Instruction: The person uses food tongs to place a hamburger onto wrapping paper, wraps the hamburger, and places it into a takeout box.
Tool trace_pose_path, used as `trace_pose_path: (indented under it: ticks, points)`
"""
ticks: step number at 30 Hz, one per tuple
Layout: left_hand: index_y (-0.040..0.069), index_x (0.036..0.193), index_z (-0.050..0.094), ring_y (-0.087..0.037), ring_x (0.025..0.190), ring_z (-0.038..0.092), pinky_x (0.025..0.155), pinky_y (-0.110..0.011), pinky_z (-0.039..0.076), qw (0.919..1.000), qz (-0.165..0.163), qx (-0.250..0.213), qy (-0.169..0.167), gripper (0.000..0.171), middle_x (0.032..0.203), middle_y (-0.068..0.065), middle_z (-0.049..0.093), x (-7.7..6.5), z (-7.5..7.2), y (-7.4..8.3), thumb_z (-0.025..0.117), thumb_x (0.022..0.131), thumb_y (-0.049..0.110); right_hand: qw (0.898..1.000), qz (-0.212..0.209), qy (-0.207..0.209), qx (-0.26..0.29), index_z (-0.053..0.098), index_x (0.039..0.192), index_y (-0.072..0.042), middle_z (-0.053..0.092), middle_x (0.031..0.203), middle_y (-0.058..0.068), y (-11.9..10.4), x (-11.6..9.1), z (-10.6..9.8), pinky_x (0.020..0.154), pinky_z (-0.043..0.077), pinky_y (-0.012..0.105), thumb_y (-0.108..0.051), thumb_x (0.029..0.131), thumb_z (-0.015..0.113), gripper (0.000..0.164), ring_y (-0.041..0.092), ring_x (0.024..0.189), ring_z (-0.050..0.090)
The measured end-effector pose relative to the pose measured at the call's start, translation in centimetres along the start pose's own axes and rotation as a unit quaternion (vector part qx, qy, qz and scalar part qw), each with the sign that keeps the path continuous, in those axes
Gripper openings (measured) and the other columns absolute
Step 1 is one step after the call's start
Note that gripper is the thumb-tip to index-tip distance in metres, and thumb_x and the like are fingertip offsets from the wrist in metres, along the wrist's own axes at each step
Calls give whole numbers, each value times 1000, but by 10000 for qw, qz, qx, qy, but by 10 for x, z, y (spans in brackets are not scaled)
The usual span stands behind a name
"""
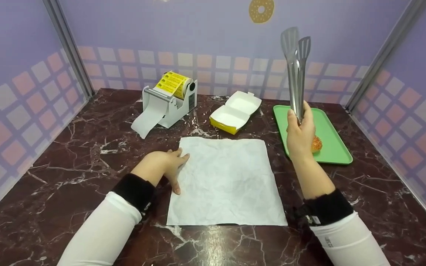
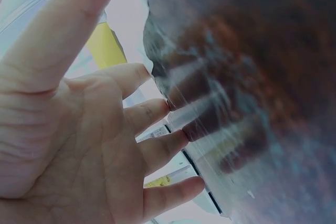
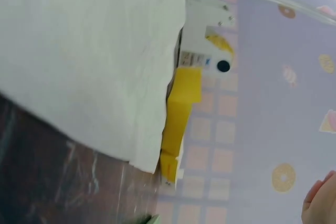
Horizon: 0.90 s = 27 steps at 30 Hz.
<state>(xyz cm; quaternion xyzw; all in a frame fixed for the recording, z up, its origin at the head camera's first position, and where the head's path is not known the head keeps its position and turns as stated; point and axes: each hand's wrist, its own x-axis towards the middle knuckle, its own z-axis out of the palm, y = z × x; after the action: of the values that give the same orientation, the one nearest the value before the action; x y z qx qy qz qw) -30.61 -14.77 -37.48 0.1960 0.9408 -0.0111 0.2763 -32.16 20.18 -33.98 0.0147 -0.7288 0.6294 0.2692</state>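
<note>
A sheet of white paper lies flat on the dark marbled table. My left hand rests at its left edge, thumb and fingers spread. The same palm shows with fingers extended in the left wrist view, fingertips right at the tabletop. In my right hand I grip metal tongs upright, their slotted ends up and slightly apart. That hand is raised in front of a green tray. A round orange-brown food piece on the tray is partly hidden behind the hand.
Behind the paper stands an opened takeaway box, white inside and yellow outside. A label dispenser with a roll of yellow labels is at the back left, a white strip hanging from its front. Tiled-pattern walls enclose the table.
</note>
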Motion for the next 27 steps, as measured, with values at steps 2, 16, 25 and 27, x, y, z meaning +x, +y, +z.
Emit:
trace_pose_path:
  ticks: [2, 16, 25, 27]
  points:
    - [7, 170, 10, -54, 162, 10, 131, -67, 22, 10000, -6, -7, -2, 128, 176, -28, 3, 0, -2, 0, 91, 79, 48, 9989, 353, -283, 156, 49, 151, -5, 52, 94, -3, -6, 0, 1, 61, 44, 18, -14, 107, 56, 46, 5, 65, 46]
    - [9, 170, 11, -53, 162, 10, 130, -67, 22, 10000, 17, -63, 38, 127, 177, -27, 4, 1, -2, 2, 92, 79, 45, 9787, 974, -1657, -722, 44, 144, 3, 50, 81, -2, 9, 4, 0, 49, 40, 19, -20, 105, 61, 48, 5, 53, 45]
    - [8, 170, 11, -53, 162, 10, 130, -67, 21, 9999, 41, -108, 33, 128, 176, -27, 4, -1, 0, 0, 92, 79, 45, 9540, 702, -1810, -2282, 44, 149, 0, 55, 90, 5, 2, 4, -50, 56, 47, 22, -30, 105, 60, 56, 8, 63, 53]
    - [8, 170, 11, -54, 162, 10, 130, -68, 22, 9999, 44, -100, 17, 128, 176, -28, 4, -1, 0, -1, 92, 79, 45, 9453, 580, -1784, -2668, 45, 150, 1, 60, 98, 11, 3, 3, -62, 64, 49, 25, -31, 104, 59, 57, 15, 73, 57]
